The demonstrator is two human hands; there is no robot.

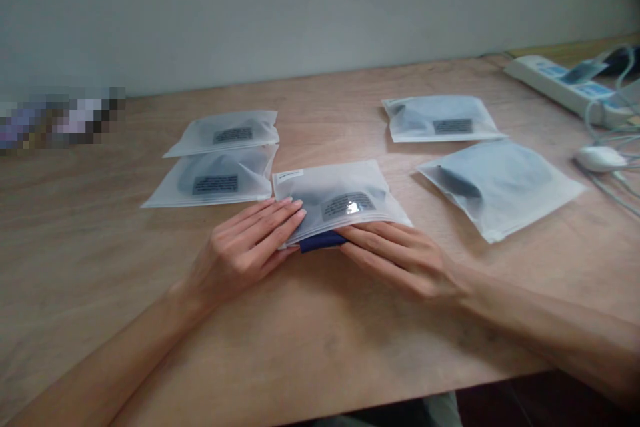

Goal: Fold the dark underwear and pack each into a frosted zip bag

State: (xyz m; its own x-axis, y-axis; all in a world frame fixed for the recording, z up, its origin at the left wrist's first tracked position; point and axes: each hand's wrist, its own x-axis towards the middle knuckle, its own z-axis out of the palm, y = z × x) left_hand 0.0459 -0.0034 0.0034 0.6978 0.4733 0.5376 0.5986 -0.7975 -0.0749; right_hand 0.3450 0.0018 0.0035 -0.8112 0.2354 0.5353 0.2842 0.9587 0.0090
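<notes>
Bag (320, 185) at the dial's centre, out on the table (320, 340), near edge towards six o'clock. Frosted company all round: nine-o'clock bag (215, 177) almost touching, ten-o'clock bag (220, 133) just beyond, three-o'clock bag (505, 180) and two-o'clock bag (440, 117) well apart on the other side. Farther out past two o'clock, strip (550, 80), safely clear of the action.

Now to the grip! Left hand (253, 240) at eight o'clock, fingers pressed together over the corner, thumb low by the near edge, corner apparently pinched between. Good anchor, but best not to crumple the film. Right hand (405, 257) at half past four, fingers close together beneath the near edge, tips out of sight. Pinching or merely supporting? Can't tell.

And peeping out at six o'clock, blue piece (321, 241), a dark band between both hands, rest hidden. Delicate stuff, judging by that: hold the eight-o'clock corner firm, raise the upper film only enough for clearance, keep the fold flat, work evenly along the edge, no tugging at one side.

Dark label (349, 205), glinting; tiny white label (290, 175) at ten o'clock. Careful not to crease either.
</notes>
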